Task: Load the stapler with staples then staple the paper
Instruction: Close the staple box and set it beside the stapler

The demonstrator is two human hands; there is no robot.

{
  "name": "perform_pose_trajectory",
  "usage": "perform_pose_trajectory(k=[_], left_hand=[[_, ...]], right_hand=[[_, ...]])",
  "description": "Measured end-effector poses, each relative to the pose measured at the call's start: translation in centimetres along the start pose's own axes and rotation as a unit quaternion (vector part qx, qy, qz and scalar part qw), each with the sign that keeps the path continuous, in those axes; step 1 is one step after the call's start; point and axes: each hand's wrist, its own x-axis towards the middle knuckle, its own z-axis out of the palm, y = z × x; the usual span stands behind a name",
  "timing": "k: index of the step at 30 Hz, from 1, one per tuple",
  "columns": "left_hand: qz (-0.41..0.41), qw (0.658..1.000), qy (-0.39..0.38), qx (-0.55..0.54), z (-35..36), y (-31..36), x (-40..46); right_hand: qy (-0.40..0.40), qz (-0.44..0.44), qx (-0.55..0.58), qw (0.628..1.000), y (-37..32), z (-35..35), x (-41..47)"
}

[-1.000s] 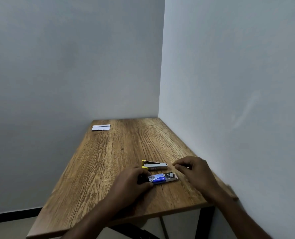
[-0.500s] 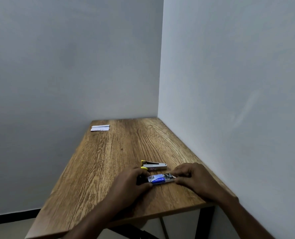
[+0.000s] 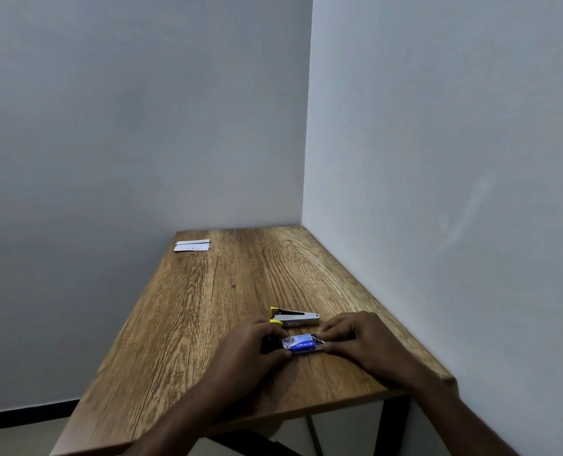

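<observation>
The staple box (image 3: 302, 344), blue and white, is held low on the wooden surface (image 3: 207, 307) in the lower centre of the frame, its long axis running left to right. Its left end is gripped by the left hand (image 3: 250, 347); its right end is pinched by the fingers (image 3: 334, 347) of the right hand (image 3: 359, 340). Just above it the stapler (image 3: 295, 318) lies parallel, untouched, about equally near both hands. The paper (image 3: 192, 245) is seen well apart, upper left of the surface.

Upside-down "Kangaro" on staple box (image 3: 301, 345)
</observation>
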Motion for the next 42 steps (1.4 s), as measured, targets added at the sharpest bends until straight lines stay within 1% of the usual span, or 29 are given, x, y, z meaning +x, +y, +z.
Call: perform_pose_trajectory(k=[8,13,18,27,36,39,42], left_hand=[[0.005,1.000,0.000,0.002,-0.08,0.07,-0.01],[0.003,1.000,0.001,0.003,-0.11,0.10,-0.03],[0.005,1.000,0.007,0.001,-0.16,0.16,-0.16],[-0.002,1.000,0.007,-0.010,-0.18,0.09,-0.18],[0.000,1.000,0.004,0.000,-0.16,0.06,-0.19],[0.000,1.000,0.006,-0.003,-0.14,0.06,-0.27],[0.005,1.000,0.009,-0.007,-0.12,0.11,-0.35]], right_hand=[[0.003,-0.012,-0.014,1.000,-0.28,0.41,0.37],[-0.029,-0.032,-0.065,0.997,-0.64,0.03,0.80],[-0.038,-0.055,-0.083,0.994,-0.42,-0.23,0.59],[-0.017,-0.023,-0.031,0.999,-0.64,-0.06,0.47],[-0.016,0.035,-0.038,0.999,-0.60,0.44,1.01],[-0.021,0.032,-0.041,0.998,-0.71,0.33,0.97],[-0.023,0.017,-0.021,0.999,-0.69,-0.11,0.51]])
